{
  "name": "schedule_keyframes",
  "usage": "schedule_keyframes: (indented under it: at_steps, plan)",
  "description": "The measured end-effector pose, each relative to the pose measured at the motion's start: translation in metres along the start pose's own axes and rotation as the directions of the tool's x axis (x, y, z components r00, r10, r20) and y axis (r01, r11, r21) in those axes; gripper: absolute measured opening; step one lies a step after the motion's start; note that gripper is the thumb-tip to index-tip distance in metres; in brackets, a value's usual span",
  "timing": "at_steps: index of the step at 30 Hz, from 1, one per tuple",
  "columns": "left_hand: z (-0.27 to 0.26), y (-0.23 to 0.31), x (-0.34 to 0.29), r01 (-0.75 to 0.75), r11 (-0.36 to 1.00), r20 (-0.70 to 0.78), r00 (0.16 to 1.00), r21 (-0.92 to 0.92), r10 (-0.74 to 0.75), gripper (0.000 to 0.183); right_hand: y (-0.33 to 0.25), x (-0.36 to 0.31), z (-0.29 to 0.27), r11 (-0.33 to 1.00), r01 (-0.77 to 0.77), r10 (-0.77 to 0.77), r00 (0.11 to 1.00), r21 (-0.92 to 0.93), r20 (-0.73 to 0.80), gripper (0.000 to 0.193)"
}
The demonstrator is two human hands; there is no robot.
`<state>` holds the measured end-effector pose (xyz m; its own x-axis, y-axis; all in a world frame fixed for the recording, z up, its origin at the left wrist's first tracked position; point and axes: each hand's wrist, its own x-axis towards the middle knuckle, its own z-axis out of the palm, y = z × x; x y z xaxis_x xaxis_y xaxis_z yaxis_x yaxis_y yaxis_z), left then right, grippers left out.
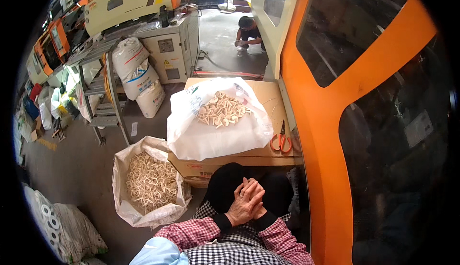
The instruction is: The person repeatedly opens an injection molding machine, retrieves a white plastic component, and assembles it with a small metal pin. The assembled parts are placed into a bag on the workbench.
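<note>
My left hand [241, 208] rests in my lap, clasped with my right hand [259, 212]. Their fingers are folded together, and no tool or part shows between them; much of the right hand is hidden beneath the left. Just ahead of my knees, a white plastic bag [215, 143] lies spread over a cardboard box [194, 165]. On it sits a heap of small cream mushroom-shaped pieces [223, 109] with round heads and stems. Scissors [281, 140] with orange-red handles lie on the cardboard to the right, points facing away. Neither hand touches these things.
At left stands an open woven sack [123, 193] of curved cream pieces [151, 181]. Beyond it are a metal step ladder [104, 121] and stacked full sacks [136, 80]. An orange machine frame [330, 169] walls the right side. Another person [249, 33] squats in the distance.
</note>
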<state>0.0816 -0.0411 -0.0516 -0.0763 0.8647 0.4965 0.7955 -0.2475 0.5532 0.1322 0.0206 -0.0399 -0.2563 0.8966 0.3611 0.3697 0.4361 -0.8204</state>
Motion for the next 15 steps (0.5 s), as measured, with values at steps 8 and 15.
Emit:
schedule_keyframes:
  at_steps: [8,15]
  plan:
    - [0.0139,-0.0112,-0.0126,0.051,0.998,0.117,0.992,-0.047,-0.046,0.040,0.0009,0.0048,-0.0089,0.997,0.014,-0.015,1.000,0.077,0.012,0.015]
    - [0.0065,-0.0066,-0.0078,0.048,0.999,0.123,0.991,-0.010,-0.047,0.037,0.0005,0.0036,-0.0088,0.996,0.011,-0.014,1.000,0.093,0.027,0.016]
